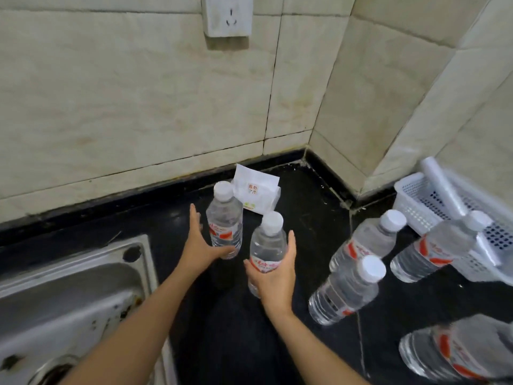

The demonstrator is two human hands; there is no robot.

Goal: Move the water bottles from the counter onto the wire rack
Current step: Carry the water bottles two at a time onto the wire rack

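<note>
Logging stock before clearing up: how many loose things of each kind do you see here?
Water bottles: 6
White basket: 1
Tissue pack: 1
Roll in the basket: 1
Total: 9

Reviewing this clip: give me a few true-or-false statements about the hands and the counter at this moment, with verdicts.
1. The right hand holds the near bottle. True.
2. The sink lies to the right of both hands. False: it is on the left, beside the left arm.
3. The left hand reaches with straight fingers beside the far bottle. True.
4. The tissue pack lies inside the white basket. False: it stands on the counter by the wall, behind the far bottle.
5. The bottles' caps are red. False: they are white; the red is on the labels.
</note>
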